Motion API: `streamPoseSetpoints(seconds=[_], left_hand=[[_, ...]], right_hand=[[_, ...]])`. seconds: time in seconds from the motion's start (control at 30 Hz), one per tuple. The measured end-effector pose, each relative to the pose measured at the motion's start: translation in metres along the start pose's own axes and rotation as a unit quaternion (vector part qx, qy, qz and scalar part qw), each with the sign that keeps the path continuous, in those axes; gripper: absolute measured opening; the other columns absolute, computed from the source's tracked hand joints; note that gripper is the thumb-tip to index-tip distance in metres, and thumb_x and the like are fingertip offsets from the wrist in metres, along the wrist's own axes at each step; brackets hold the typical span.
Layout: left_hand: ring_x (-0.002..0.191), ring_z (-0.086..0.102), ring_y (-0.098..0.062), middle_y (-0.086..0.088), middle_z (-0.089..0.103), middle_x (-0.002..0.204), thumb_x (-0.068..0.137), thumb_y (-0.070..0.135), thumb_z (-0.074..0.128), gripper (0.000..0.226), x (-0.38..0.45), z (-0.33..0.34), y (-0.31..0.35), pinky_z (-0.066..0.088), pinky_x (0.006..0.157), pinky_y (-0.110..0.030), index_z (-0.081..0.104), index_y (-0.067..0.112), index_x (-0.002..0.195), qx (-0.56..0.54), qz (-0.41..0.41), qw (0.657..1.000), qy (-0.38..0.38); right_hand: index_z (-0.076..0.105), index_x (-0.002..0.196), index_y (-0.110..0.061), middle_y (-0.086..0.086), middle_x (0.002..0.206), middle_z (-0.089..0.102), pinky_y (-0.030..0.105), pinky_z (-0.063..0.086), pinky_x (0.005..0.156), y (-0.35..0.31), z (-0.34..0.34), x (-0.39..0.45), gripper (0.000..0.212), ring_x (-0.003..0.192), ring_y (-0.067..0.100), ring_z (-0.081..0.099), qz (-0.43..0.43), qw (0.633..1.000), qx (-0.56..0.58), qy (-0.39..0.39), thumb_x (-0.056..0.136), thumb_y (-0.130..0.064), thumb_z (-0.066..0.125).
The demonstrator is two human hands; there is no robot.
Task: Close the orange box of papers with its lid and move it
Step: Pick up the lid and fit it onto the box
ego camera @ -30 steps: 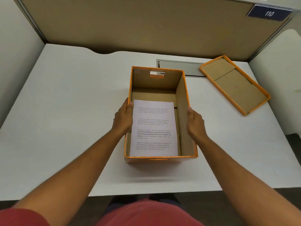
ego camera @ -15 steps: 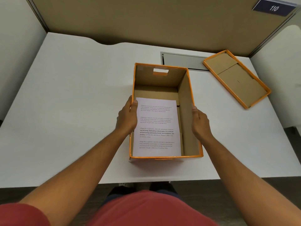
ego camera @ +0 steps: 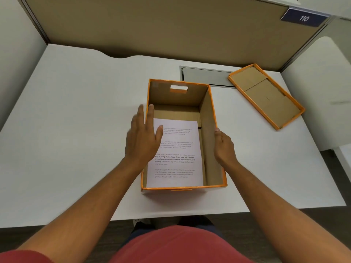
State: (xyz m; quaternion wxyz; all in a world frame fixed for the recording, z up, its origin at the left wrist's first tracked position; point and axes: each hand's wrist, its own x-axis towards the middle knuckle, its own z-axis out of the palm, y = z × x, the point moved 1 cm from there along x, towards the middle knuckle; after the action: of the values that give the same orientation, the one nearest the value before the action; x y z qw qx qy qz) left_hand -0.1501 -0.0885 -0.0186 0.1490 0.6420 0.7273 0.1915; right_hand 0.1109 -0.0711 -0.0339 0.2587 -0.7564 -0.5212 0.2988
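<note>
The orange box [ego camera: 209,103] stands open on the white desk, with a printed sheet of paper [ego camera: 178,154] lying flat inside. Its orange lid [ego camera: 266,95] lies upside down at the back right of the desk, apart from the box. My left hand [ego camera: 144,137] hovers over the box's left wall with fingers spread and holds nothing. My right hand [ego camera: 224,147] presses against the outside of the right wall, thumb at the rim.
The white desk [ego camera: 85,120] ends in a front edge close to my body. A grey cable flap [ego camera: 207,75] sits behind the box. Beige partition walls [ego camera: 152,25] close off the back, with a sign reading 110 [ego camera: 303,18].
My left hand has let go of the box's left wall and lifted with fingers opening. My right hand stays on the right wall. The box has not moved on the desk.
</note>
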Motion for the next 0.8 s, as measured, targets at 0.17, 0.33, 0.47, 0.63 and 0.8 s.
streamPoseSetpoints(seconds=[0.17,0.33,0.47,0.63,0.8], left_hand=[[0.161,0.023,-0.036,-0.012,0.030,0.172,0.104,0.053,0.046,0.063,0.004,0.001,0.039,0.011,0.128,-0.065,0.042,0.022,0.159,0.105,0.100,0.989,0.014],[0.162,0.019,-0.029,-0.007,0.029,0.173,0.106,0.057,0.038,0.062,0.022,0.033,0.129,0.008,0.131,-0.058,0.039,0.027,0.160,0.074,0.154,0.985,-0.025],[0.164,0.013,-0.028,-0.006,0.025,0.174,0.107,0.053,0.039,0.062,0.027,0.075,0.196,0.005,0.132,-0.054,0.035,0.026,0.162,0.077,0.202,0.974,-0.074],[0.165,0.005,-0.024,-0.004,0.017,0.177,0.108,0.053,0.036,0.063,0.025,0.125,0.252,0.007,0.132,-0.051,0.027,0.028,0.166,0.094,0.217,0.962,-0.137],[0.165,0.002,-0.027,-0.007,0.013,0.177,0.110,0.048,0.038,0.064,0.021,0.164,0.278,0.006,0.133,-0.047,0.021,0.024,0.167,0.111,0.204,0.953,-0.195]], right_hand=[[0.057,0.143,-0.023,0.007,0.146,0.061,0.046,0.042,0.117,0.003,-0.001,0.005,0.054,0.135,0.027,0.056,0.045,0.996,0.068,-0.048,0.109,-0.053,0.026],[0.049,0.150,-0.031,0.002,0.153,0.054,0.050,0.040,0.115,0.020,-0.026,0.037,0.059,0.140,0.031,0.051,0.141,0.961,0.188,-0.148,0.103,-0.064,0.036],[0.053,0.147,-0.024,0.004,0.152,0.055,0.032,0.040,0.102,0.063,-0.086,0.105,0.052,0.137,0.025,0.053,0.045,0.989,0.102,-0.096,0.103,-0.051,0.047],[0.041,0.153,-0.003,0.020,0.161,0.037,0.047,0.034,0.119,0.133,-0.153,0.215,0.062,0.146,0.038,0.039,-0.018,0.990,-0.136,-0.036,0.100,-0.032,0.056],[0.034,0.155,-0.004,0.018,0.167,0.026,0.052,0.025,0.121,0.187,-0.172,0.258,0.070,0.152,0.037,0.027,-0.032,0.943,-0.314,-0.102,0.100,-0.042,0.052]])
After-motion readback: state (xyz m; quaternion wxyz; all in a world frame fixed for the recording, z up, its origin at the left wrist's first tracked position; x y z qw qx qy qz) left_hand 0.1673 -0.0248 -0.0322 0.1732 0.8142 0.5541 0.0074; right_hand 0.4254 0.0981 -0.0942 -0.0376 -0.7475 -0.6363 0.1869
